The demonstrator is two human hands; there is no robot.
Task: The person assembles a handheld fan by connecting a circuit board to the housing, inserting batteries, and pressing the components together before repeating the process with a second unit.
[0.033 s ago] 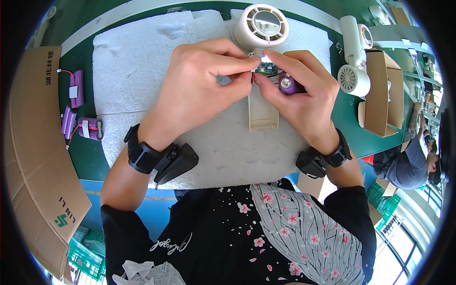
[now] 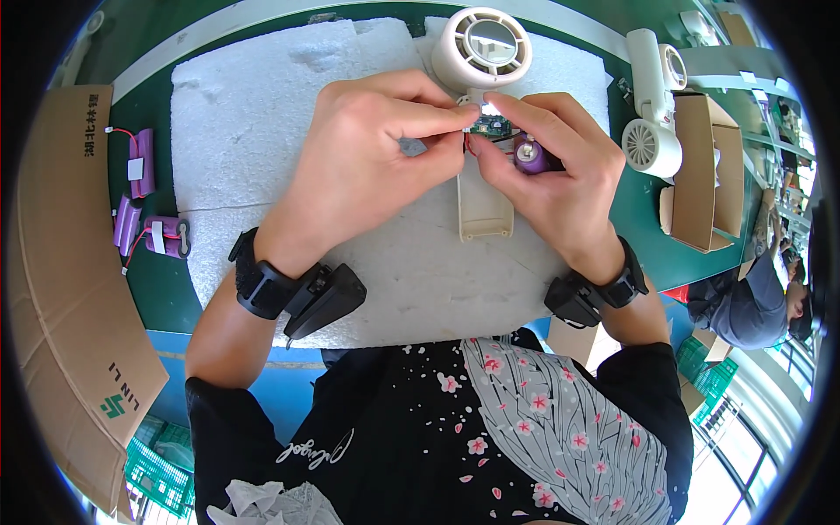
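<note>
A white handheld fan (image 2: 449,68) lies on the foam sheet, its round head at the far side. Its handle shell (image 2: 486,210) points toward me, with the inside showing. Near the neck is a small green circuit board (image 2: 495,128) with thin red and dark wires. My left hand (image 2: 372,144) pinches at the board's left edge; the fingertips hide what is between them. My right hand (image 2: 573,162) curls around a purple cylindrical battery (image 2: 530,155), its metal end toward me. The right index finger and thumb reach to the board from the right.
Purple battery packs (image 2: 143,163) with red leads lie left of the foam sheet (image 2: 254,131). A large cardboard flap (image 2: 70,289) stands at far left. On the right are another white fan (image 2: 649,96) and an open cardboard box (image 2: 700,175). A co-worker (image 2: 748,302) is at far right.
</note>
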